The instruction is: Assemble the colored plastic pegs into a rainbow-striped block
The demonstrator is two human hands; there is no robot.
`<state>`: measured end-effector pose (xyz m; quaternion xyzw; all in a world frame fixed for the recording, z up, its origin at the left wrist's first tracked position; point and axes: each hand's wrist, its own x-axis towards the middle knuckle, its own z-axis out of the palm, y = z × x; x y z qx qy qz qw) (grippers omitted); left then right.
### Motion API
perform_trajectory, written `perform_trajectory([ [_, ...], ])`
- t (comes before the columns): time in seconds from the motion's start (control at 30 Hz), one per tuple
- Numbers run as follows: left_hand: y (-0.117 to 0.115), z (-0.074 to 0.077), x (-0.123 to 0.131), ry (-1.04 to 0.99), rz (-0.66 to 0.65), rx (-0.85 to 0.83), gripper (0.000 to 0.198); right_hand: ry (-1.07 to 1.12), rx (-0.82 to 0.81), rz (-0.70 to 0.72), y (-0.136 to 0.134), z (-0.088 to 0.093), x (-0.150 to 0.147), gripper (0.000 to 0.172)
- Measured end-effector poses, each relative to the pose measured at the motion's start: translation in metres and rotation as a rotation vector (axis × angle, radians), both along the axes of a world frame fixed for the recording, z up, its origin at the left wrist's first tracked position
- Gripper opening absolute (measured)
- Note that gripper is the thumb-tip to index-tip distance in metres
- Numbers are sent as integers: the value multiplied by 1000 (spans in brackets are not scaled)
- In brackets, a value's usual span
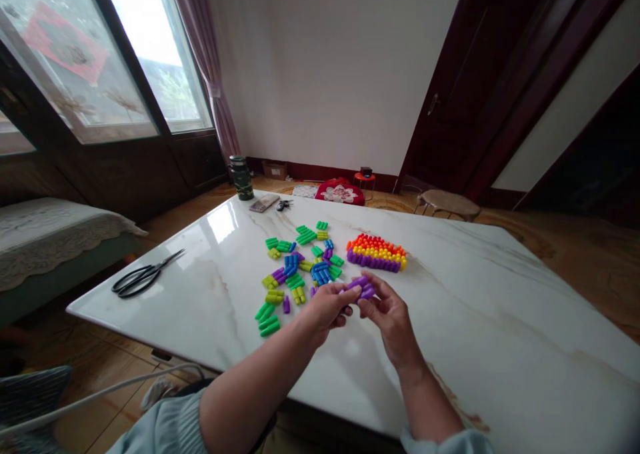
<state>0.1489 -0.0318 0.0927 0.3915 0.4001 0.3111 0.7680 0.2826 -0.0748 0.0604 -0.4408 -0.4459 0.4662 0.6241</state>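
Observation:
Purple peg-shaped plastic pieces (364, 287) are held between my two hands above the table's near half. My left hand (334, 307) pinches them from the left, and my right hand (387, 311) grips them from the right with thumb and fingers. Just beyond and left of my hands lie loose groups of similar pieces, among them a blue cluster (321, 273), green pieces (270, 326) and yellow-green pieces (274, 297). A lone purple piece (287, 305) stands near them. Past my right hand sits a tight block of red, orange, yellow and purple pieces (377, 252).
The white marble-patterned table (500, 321) carries black-handled scissors (145, 277) at left. A dark green flask (241, 178), a phone (264, 203) and keys (284, 205) are at its far corner. A round stool (447, 204) stands beyond the far edge.

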Motion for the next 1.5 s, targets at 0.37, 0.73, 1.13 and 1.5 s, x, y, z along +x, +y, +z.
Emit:
perform_trajectory([
  [0.37,-6,1,11,-20,117,-123,20,1,67,-135,7,-5,15,37],
  [0.73,-14,6,9,-65,96,-182,20,-360,-110,-815,42,-49,84,58],
  [1.13,-23,6,20,-106,44,-202,21,-940,-224,-826,93,-89,129,48],
  [1.5,-24,8,22,-84,50,-220,20,-748,-199,-908,96,-95,123,53],
])
